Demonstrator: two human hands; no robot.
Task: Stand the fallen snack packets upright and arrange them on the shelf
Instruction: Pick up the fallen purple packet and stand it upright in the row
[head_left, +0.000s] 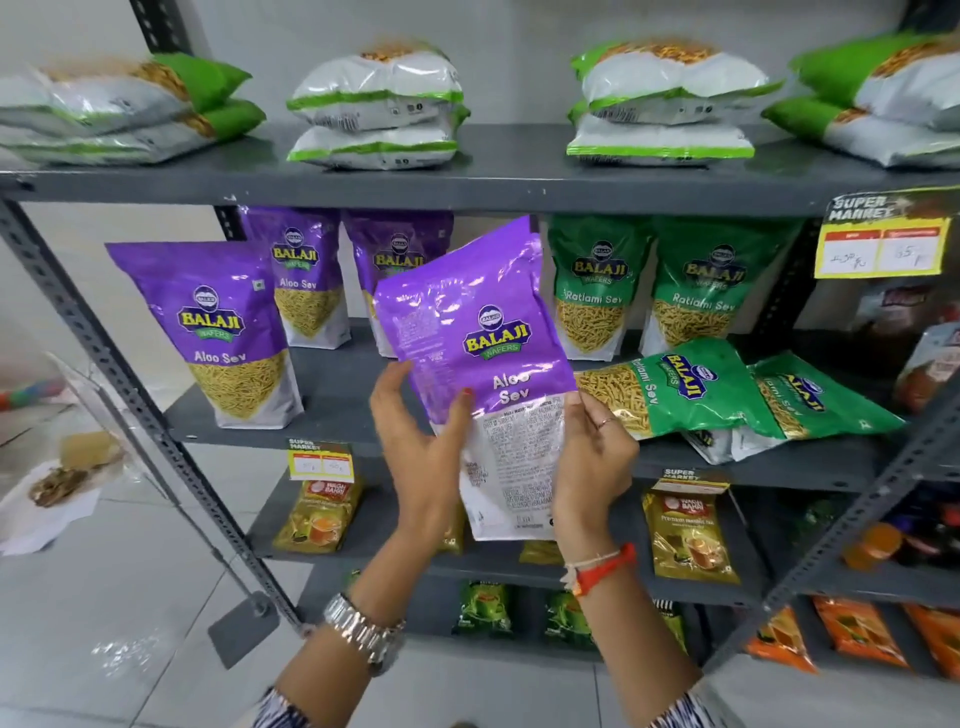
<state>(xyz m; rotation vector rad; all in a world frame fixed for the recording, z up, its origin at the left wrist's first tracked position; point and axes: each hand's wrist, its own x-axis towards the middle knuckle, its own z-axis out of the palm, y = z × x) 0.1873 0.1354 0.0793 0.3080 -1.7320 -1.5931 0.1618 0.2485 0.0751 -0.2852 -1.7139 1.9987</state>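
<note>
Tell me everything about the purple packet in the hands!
The purple packet is shiny plastic, purple on top and white with small print below. It reads Balaji Wafers, Aloo Sev. It is held in the air before the middle shelf, tilted with its top leaning left. The left hand and right hand grip its lower sides. It touches nothing else.

"Balaji Aloo Sev" on purple packet (483, 332)
</note>
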